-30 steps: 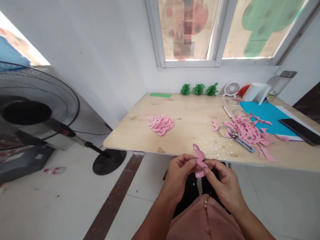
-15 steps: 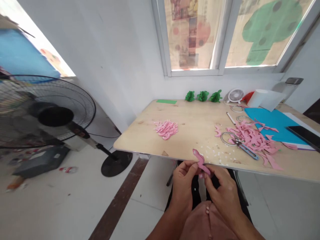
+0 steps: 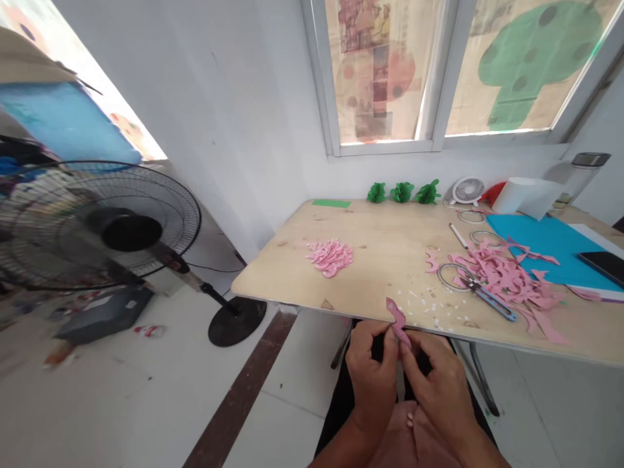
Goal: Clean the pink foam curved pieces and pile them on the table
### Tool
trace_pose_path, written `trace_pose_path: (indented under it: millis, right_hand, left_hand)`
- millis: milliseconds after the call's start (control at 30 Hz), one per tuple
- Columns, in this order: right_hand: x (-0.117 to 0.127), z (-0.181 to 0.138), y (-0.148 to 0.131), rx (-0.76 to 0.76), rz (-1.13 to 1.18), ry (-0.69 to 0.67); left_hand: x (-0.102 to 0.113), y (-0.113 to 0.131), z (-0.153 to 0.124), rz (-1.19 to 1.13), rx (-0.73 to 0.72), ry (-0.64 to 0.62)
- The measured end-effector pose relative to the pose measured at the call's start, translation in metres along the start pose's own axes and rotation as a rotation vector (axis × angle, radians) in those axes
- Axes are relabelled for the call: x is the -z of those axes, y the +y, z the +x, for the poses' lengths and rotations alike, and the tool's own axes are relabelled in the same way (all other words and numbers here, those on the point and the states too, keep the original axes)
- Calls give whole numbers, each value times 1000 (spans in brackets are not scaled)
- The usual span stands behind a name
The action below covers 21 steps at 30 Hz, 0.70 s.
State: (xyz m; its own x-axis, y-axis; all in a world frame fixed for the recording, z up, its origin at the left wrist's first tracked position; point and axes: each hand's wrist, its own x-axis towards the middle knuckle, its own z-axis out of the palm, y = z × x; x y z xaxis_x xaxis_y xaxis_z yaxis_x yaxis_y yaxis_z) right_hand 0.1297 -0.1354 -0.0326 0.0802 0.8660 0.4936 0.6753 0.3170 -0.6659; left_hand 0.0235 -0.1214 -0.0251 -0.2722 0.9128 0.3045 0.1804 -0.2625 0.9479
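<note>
A wavy pink paper strip (image 3: 398,318) is pinched between my two hands just off the front edge of the table. My left hand (image 3: 373,357) grips its left side between thumb and fingers. On the other side, my right hand (image 3: 435,367) pinches its lower end. A pile of pink cut paper pieces (image 3: 331,257) lies on the left part of the table. To the right, pink paper scraps (image 3: 502,276) form a larger heap, with blue-handled scissors (image 3: 492,302) resting against it. Small white paper bits (image 3: 429,305) are scattered near my hands.
Three green paper ornaments (image 3: 402,192) stand along the back of the table (image 3: 277,273), beside a small white fan (image 3: 467,190). Blue sheets (image 3: 531,237), a phone (image 3: 604,268) and a bottle (image 3: 582,175) are at the right. A standing fan (image 3: 131,232) is on the left.
My hands have drawn closer together around the pink strip, and its tilt has changed slightly. The whole view has shifted a little, so things appear further right.
</note>
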Motion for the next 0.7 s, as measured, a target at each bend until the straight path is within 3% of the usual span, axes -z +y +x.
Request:
trace_pose_path:
  millis: [67,133,300,433,700]
  right_hand:
    - [0,2,-1,19,-8,-8]
    - [0,4,-1,-9,4,-23]
    - [0,11,0,-228,206,-149]
    - [-1,13,1,-287,285,-184]
    - [5,5,-1,-218,262,-165]
  left_hand:
    - [0,-1,3,-43,56,-16]
    - [1,-1,6,-192,209,-70]
    - [2,0,14,-619,587,-160]
    - [4,-2,12,-651,624,-148]
    - [6,0,2,-588,587,-87]
